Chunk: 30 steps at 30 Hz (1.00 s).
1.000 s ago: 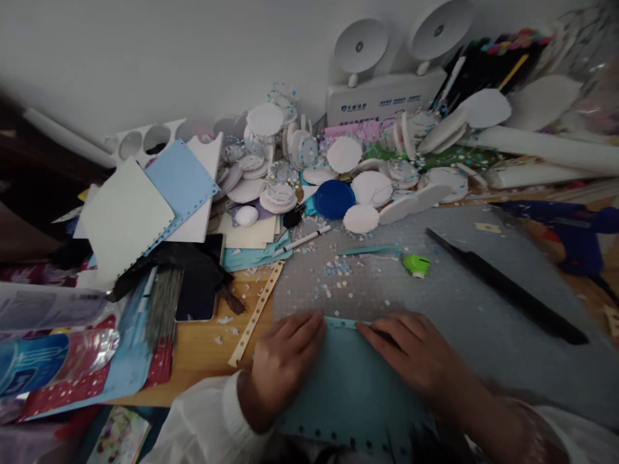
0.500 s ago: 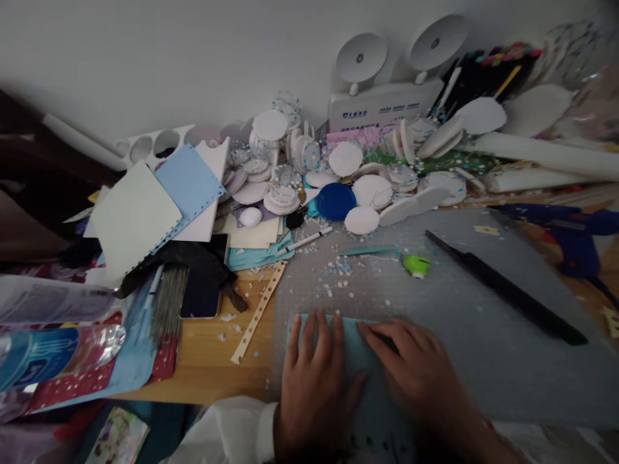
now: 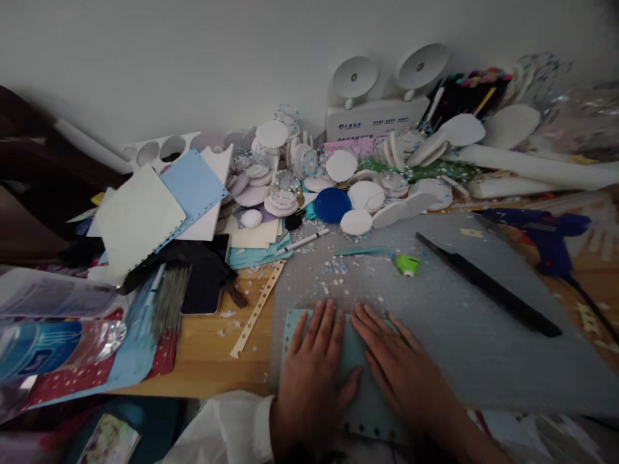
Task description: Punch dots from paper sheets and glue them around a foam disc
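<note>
A light teal sheet (image 3: 355, 374) with small punched holes along its left and bottom edges lies on the grey cutting mat (image 3: 483, 348). My left hand (image 3: 316, 361) rests flat on the sheet's left part, fingers stretched forward and thumb out to the right. Flat on the right part lies my right hand (image 3: 399, 364), its fingers spread over the top edge. Neither hand grips anything. Beyond the fingertips are small paper bits (image 3: 333, 270), a thin teal strip (image 3: 362, 250) and a green punch (image 3: 407, 265).
A black-handled knife (image 3: 493, 287) and a blue glue gun (image 3: 546, 235) lie at right. White discs (image 3: 356, 221) and a blue disc (image 3: 333, 205) are piled behind the mat. At left are a phone (image 3: 203, 283), wires (image 3: 171, 296) and a bottle (image 3: 53, 348).
My right hand has opened from bent, gathered fingers near the sheet's top edge to lying flat and spread. My left hand stays flat on the sheet. The camera view has shifted slightly.
</note>
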### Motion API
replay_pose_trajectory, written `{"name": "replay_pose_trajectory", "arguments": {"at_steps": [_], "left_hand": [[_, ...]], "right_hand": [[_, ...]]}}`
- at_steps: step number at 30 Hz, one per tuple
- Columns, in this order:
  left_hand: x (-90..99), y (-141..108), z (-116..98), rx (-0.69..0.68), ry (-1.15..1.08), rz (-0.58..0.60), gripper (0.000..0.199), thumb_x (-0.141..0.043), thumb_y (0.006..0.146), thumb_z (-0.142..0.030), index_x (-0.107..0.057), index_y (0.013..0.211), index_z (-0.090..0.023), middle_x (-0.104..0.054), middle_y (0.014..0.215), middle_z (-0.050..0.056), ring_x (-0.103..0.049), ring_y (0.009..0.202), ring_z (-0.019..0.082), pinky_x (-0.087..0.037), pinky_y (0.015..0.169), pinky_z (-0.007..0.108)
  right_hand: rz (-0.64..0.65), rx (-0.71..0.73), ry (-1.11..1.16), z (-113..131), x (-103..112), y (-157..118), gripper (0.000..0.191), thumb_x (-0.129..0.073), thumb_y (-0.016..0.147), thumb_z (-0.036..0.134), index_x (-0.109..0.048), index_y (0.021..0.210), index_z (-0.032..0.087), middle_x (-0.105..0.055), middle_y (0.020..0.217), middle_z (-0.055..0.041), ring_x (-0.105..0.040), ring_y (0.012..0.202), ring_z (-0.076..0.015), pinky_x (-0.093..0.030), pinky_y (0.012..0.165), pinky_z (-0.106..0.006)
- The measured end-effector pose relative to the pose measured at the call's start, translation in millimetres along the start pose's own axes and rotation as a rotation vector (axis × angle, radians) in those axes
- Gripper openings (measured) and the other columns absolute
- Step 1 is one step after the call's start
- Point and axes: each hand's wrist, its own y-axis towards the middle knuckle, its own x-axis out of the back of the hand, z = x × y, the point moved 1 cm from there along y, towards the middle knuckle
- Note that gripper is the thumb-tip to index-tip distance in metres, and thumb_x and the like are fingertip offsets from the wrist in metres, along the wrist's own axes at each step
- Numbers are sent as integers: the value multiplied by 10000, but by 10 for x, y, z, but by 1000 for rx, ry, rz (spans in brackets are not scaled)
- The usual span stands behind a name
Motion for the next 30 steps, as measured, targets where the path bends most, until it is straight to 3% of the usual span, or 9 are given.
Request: {"name": "replay_pose_trajectory", "arguments": {"at_steps": [4,9,13,18,23,26,30], "left_hand": [[47,-103,78,74,17,-10,721,-482,871,-554,-263,1487,-250,-183,1573,105,-245,1424,325,-326,1088,452],[90,-232,185,51,94,-5,815,-529,841,-516,-249,1480,-95,-271,1537,160,-303,1403,297,-299,1098,436],[108,-221,204,35,109,-19,810,-563,813,-517,-321,1440,-65,-322,1514,166,-350,1376,303,-312,1087,436],[104,-178,159,51,64,-47,794,-568,799,-513,-366,1411,-49,-379,1484,175,-384,1354,315,-345,1076,431],[80,-192,104,94,16,-71,753,-531,828,-508,-355,1433,-96,-347,1508,147,-325,1393,297,-304,1115,431],[69,-203,102,99,3,-48,774,-520,828,-545,-350,1439,-102,-321,1520,143,-304,1404,295,-281,1132,447],[79,-212,128,105,-2,-51,752,-495,846,-561,-364,1433,-109,-318,1521,142,-311,1401,291,-281,1125,455]], "right_hand": [[35,-32,-36,-85,38,-98,516,-393,939,284,-374,1423,107,-436,1470,-66,-370,1362,-202,-279,1067,-392],[32,-83,-69,-204,110,-205,586,-394,940,362,-290,1470,134,-449,1459,-66,-402,1344,-235,-321,1041,-439],[19,-100,-59,-242,154,-213,596,-405,934,368,-278,1479,160,-461,1451,-73,-405,1344,-264,-351,1034,-478],[-52,-73,-22,-116,182,16,564,-419,939,322,-338,1449,97,-439,1456,-157,-385,1357,-273,-383,1047,-470],[45,114,134,198,89,339,537,-408,932,237,-352,1440,71,-378,1499,-125,-339,1386,-228,-393,1082,-408],[58,129,173,261,36,347,546,-397,930,213,-325,1452,71,-369,1505,-115,-330,1391,-216,-382,1093,-408],[60,102,184,158,26,184,573,-419,933,229,-283,1472,89,-382,1498,-115,-342,1385,-210,-403,1069,-401]]}}
